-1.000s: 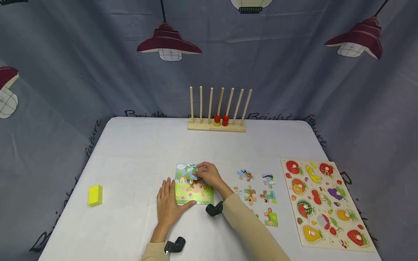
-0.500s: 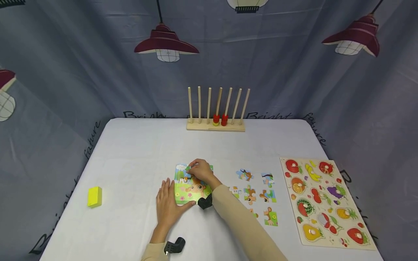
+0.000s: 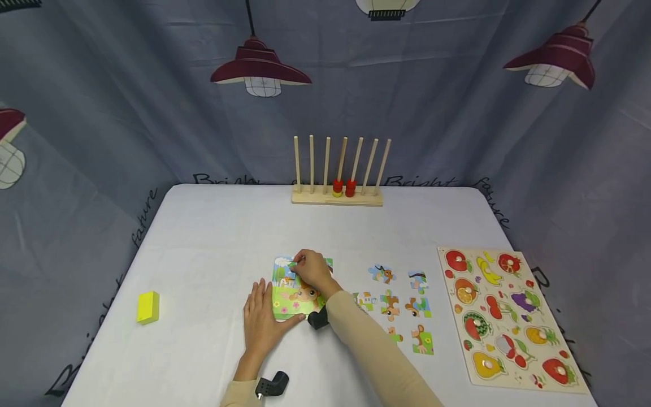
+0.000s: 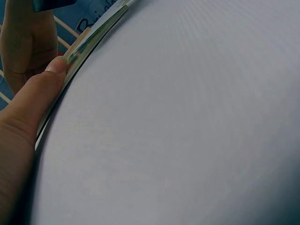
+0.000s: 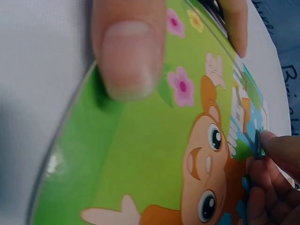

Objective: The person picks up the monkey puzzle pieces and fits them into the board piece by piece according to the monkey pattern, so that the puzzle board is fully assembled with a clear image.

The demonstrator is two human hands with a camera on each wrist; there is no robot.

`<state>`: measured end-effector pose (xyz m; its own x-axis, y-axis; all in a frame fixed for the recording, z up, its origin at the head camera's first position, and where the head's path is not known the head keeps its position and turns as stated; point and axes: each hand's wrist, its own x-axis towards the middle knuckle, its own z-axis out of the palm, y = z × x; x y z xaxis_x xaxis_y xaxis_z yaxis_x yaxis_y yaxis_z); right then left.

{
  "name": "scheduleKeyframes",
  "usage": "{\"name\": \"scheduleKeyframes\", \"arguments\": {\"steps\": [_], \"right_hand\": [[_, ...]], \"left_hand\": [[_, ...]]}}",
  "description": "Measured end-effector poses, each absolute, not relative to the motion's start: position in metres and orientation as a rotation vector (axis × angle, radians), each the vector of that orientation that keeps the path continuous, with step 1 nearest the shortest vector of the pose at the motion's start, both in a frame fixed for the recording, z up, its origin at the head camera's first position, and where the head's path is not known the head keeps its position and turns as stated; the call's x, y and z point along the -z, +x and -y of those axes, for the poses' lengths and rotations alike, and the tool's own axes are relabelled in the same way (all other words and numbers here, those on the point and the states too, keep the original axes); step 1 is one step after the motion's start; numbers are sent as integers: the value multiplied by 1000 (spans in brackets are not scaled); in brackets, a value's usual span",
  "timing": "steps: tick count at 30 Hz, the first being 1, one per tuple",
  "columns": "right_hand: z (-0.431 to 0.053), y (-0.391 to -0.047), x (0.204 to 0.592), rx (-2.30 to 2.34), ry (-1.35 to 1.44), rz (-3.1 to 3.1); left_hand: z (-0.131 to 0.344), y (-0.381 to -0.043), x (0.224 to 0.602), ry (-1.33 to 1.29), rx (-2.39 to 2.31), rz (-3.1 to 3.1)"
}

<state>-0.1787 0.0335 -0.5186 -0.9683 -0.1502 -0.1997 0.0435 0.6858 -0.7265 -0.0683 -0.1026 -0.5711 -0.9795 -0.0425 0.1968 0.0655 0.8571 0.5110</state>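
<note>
A puzzle board point(image 3: 295, 308) printed with a smiling monkey, pink flowers and green grass lies flat at the middle of the white table. Along its left edge rests my left hand point(image 3: 264, 319), fingers straight and thumb on the near edge. In the right wrist view the left thumb point(image 5: 131, 56) lies on the board's green corner. My right hand point(image 3: 315, 271) is over the upper part of the board. Its thumb and fingers pinch a puzzle piece point(image 5: 258, 143), seen nearly edge-on at the blue sky part. The right hand hides some of the board's upper right.
Several loose puzzle pieces point(image 3: 390, 305) lie to the right of the board. Farther right is a wooden fruit peg board point(image 3: 508, 316). A rack of wooden pegs point(image 3: 335, 196) with red and yellow rings stands at the back. At left sits a yellow block point(image 3: 148, 307).
My right hand has moved left across the board's upper part with the puzzle piece pinched, then stays nearly in place. The left hand keeps its place at the board's edge.
</note>
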Motion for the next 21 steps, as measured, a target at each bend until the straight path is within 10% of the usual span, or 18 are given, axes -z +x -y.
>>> {"name": "scheduleKeyframes", "arguments": {"steps": [21], "right_hand": [[-62, -130, 539, 462, -1101, -2948]], "left_hand": [[103, -69, 571, -47, 750, 2861]]}}
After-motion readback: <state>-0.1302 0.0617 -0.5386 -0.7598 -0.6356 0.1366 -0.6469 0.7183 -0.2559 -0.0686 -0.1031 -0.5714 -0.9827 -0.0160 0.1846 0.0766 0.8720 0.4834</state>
